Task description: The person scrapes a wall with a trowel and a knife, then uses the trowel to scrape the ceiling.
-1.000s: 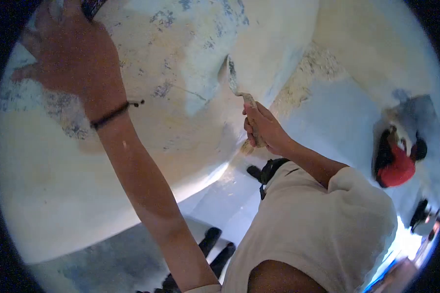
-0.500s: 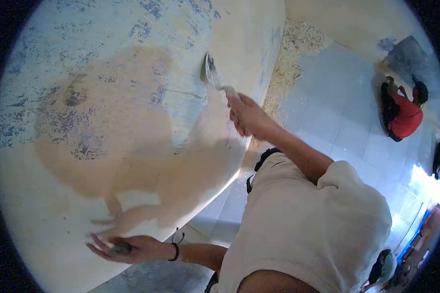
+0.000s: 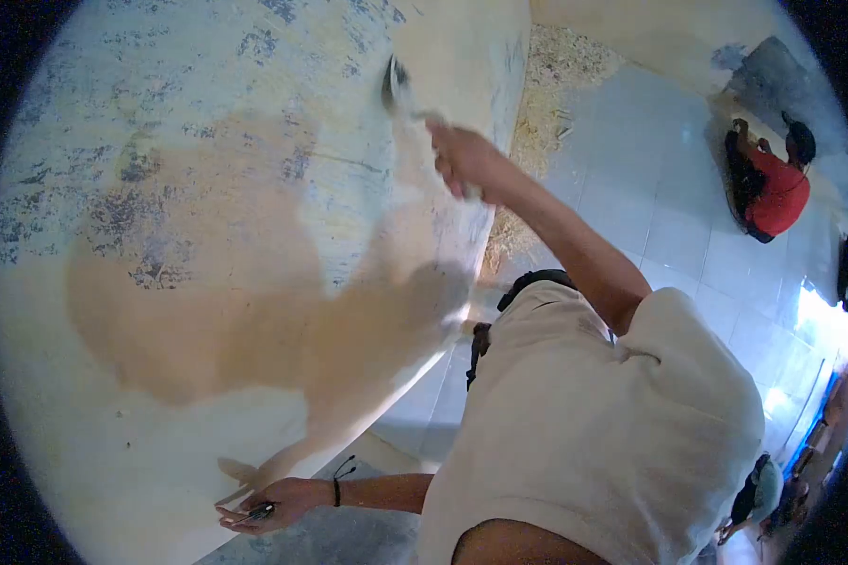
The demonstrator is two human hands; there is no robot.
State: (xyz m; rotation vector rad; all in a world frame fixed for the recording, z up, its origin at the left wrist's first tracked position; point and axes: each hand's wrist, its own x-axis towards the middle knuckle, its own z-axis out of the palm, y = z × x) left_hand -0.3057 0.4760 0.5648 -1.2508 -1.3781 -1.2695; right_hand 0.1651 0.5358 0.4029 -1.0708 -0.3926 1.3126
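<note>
My right hand [image 3: 462,160] is clenched around the handle of one flat-bladed scraper [image 3: 396,89], blade pressed on the large curved wall [image 3: 207,235]. My left hand [image 3: 273,504] lies low by the wall base, fingers loosely curled on one small dark object; its grip is unclear. The wall is chalky, mottled blue-grey. One person in red [image 3: 773,188] crouches on the tiled floor [image 3: 631,217].

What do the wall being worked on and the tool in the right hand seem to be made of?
Wall: apparently plaster or putty over older paint, matte, cream patches with bluish-grey flecks showing through. Tool: looks like a thin metal blade, grey and blurred; its handle is hidden in the right hand.
</note>
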